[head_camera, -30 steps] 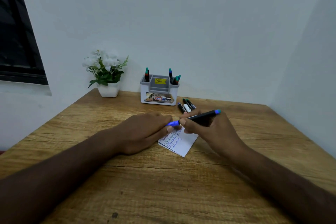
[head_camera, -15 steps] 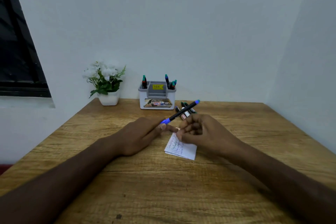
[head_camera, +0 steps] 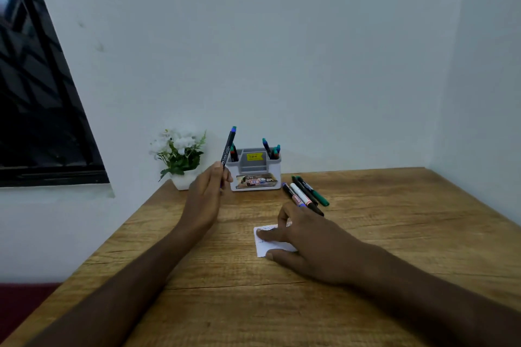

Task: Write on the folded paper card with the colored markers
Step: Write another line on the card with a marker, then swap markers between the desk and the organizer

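Observation:
A small white folded paper card (head_camera: 263, 248) with handwriting lies on the wooden table (head_camera: 394, 234). My right hand (head_camera: 307, 236) rests flat on it, fingers spread, covering most of it. My left hand (head_camera: 207, 194) is raised left of the card and grips a black marker with a blue end (head_camera: 229, 146), held nearly upright close to the marker holder. Several loose markers (head_camera: 306, 196) lie on the table just beyond my right hand.
A white and grey marker holder (head_camera: 255, 175) with several markers stands at the back of the table. A white pot with white flowers (head_camera: 180, 160) sits left of it. Walls close in behind and to the right; a dark window is on the left.
My left hand took the blue marker away from my right hand and lifted it up toward the holder. My right hand dropped flat onto the card.

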### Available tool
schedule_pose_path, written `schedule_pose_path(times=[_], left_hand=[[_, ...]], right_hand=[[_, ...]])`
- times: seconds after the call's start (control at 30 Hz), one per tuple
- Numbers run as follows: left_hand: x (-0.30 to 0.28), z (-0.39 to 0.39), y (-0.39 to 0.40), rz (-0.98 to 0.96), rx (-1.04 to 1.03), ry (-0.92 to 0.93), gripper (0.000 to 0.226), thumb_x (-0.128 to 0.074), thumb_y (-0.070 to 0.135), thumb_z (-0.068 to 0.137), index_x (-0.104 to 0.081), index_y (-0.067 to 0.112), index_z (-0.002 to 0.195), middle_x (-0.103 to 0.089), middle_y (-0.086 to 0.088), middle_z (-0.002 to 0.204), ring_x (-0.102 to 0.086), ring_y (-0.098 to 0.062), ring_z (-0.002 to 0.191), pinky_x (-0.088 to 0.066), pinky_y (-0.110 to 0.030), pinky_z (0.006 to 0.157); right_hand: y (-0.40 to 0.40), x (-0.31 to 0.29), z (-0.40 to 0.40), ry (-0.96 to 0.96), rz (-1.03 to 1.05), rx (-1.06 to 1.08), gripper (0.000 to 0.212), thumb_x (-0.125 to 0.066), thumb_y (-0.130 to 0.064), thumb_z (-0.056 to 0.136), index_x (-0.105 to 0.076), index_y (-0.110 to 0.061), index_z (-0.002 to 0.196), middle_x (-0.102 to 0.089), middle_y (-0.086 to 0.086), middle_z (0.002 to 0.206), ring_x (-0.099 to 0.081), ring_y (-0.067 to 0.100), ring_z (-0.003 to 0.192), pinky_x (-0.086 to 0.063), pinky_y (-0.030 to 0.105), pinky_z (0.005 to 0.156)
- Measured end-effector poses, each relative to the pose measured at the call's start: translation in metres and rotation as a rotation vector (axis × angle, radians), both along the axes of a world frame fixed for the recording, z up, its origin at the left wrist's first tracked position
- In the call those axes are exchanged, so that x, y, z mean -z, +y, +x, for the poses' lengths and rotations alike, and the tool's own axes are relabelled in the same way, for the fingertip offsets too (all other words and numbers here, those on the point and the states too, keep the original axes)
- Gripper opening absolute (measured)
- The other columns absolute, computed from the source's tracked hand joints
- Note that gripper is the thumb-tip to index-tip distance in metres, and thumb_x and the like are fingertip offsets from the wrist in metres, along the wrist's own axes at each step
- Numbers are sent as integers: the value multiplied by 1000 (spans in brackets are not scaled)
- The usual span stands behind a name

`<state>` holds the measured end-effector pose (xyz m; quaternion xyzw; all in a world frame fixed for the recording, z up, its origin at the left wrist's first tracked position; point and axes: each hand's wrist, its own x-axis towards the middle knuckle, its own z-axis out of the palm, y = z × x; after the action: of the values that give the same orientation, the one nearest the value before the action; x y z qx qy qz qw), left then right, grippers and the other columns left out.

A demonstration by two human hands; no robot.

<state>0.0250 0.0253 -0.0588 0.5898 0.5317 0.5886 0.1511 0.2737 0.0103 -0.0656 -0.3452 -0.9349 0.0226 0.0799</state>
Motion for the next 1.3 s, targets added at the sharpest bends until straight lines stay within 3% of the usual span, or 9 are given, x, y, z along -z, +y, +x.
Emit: schedule_pose_path(times=[0.2,0.4,0.53,0.6,0.73,0.87,1.03,1.2,1.3], left_hand=[[-32,1,19,163,-216,-45,30,-41,39,112,-67,26,109,-64,12,92,-55,9,81,-43,-24,74],[-83,-8,72,116,-302,201,16,-37,24,114,-47,12,118,-77,10,110,-56,-2,55,-38,-16,46],[-99,-16,112,-44,-314,334,22,-52,21,108,-63,4,114,-78,-9,111,-74,-23,99,-53,-25,77],[-94,-18,124,-129,-354,441,22,-60,22,103,-73,4,100,-77,-8,93,-73,-24,87,-55,-33,84],[-90,-21,134,-263,-429,374,22,-68,19,93,-75,2,81,-68,-8,70,-65,-22,70,-49,-27,61],[-103,-25,135,-387,-408,409,19,-73,22,87,-73,3,86,-71,-11,77,-77,-31,83,-60,-37,85],[-108,-21,118,-238,-382,481,24,-71,29,96,-75,6,92,-77,-11,93,-74,-24,91,-59,-39,96],[-87,17,57,352,-313,755,9,-66,29,100,-70,23,106,-71,12,95,-58,-4,78,-50,-27,73],[-47,46,41,114,-47,908,12,-67,36,99,-73,26,100,-69,15,84,-58,1,68,-56,-28,67]], right_hand=[[1,6,3,143,-63,20,61,-52,-67,99,-51,-39,153,-48,-13,131,-51,5,115,-52,30,97],[0,3,5,178,-90,13,56,-52,-66,99,-53,-42,150,-47,-14,139,-50,4,120,-49,25,100],[-1,3,4,173,-77,19,55,-52,-65,100,-52,-42,150,-44,-14,143,-49,6,126,-49,26,103],[1,4,4,173,-74,19,55,-53,-66,99,-52,-42,149,-44,-14,144,-48,6,128,-50,28,104],[3,6,5,183,-66,8,55,-53,-65,100,-52,-42,149,-43,-14,144,-48,7,130,-49,29,106],[4,7,5,197,-67,2,55,-53,-66,100,-53,-42,150,-45,-15,139,-49,5,126,-48,29,105],[5,9,4,198,-58,-2,56,-54,-64,100,-54,-40,150,-47,-14,139,-49,6,125,-48,28,102],[3,6,6,191,-67,-7,53,-55,-61,101,-57,-36,148,-49,-11,139,-51,8,125,-50,31,103],[2,2,9,196,-65,-14,43,-58,-55,102,-63,-30,137,-54,-10,135,-50,4,114,-44,22,91]])
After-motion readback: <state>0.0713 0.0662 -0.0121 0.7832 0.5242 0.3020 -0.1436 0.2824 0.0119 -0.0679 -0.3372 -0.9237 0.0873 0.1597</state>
